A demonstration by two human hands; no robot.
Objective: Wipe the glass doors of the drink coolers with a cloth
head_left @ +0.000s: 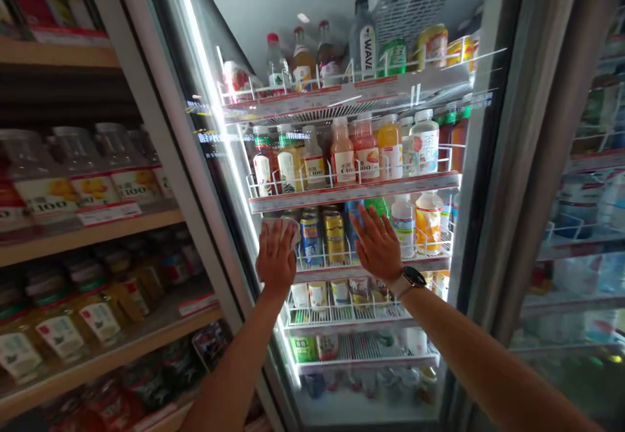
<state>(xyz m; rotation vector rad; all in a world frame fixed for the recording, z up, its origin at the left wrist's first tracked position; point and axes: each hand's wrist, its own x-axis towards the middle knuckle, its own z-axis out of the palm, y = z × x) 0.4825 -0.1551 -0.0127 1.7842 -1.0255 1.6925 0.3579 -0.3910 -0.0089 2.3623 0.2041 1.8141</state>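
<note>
Cloth (282, 229) lies flattened under the open left hand (276, 256), pinned against the cooler's glass door (229, 94); the right hand (377, 243), empty and spread, presses the pane level with it, drink cans (322, 240) behind the glass between them.

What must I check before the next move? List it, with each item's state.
White cloth pressed under the left hand: ok.
Right hand flat on the glass door, holding nothing: ok.
Wristwatch on the right wrist clear of the glass: cannot tell.
Door fully shut: cannot tell from this view.
Drink cans on the shelf behind the hands standing upright: ok.
Glass clean: cannot tell, glare streaks its left side.
</note>
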